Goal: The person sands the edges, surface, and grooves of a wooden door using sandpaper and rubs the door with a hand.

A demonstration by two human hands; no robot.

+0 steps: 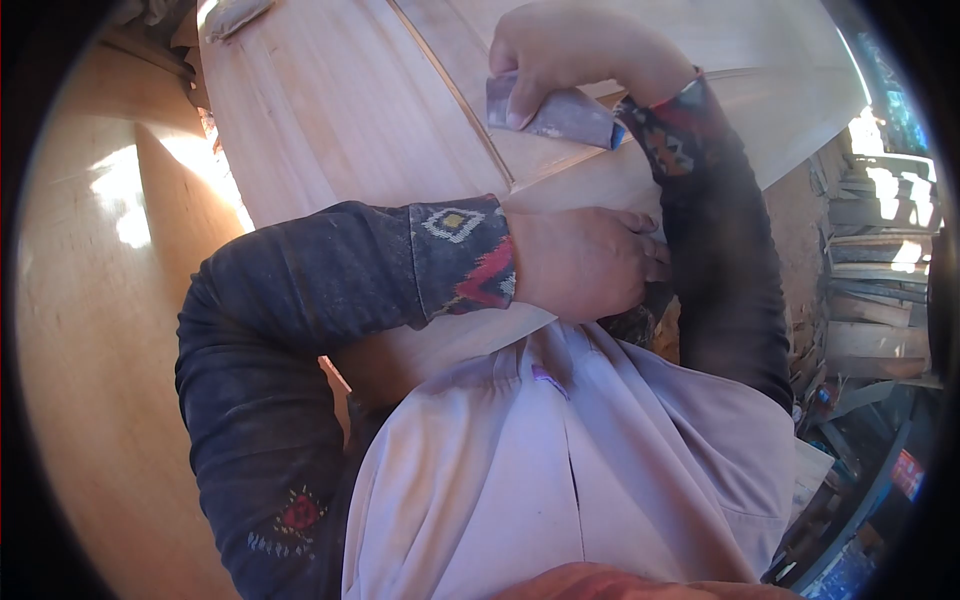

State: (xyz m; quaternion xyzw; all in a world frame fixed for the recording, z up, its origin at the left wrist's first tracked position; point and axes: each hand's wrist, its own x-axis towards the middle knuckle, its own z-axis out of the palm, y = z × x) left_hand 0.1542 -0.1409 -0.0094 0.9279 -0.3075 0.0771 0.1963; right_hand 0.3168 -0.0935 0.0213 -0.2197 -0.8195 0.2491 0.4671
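My right hand (575, 55) is closed around a grey, worn sanding block (560, 112), its thumb pressed on the near face. A bit of blue shows at the block's right end. The block is over a pale wooden panel (330, 110) with a raised strip (455, 90) running along it. Nearer to my body, my left hand (590, 260) lies palm down on the wood close to the panel's edge, fingers pointing right and partly in shadow. Nothing shows in that hand.
A large sheet of wood (80, 380) stands on the left in patches of sunlight. Stacked wood strips (880, 270) are at the right. A pale cloth-like object (238, 15) rests on the panel's far left corner. Dark clutter (850, 480) lies at lower right.
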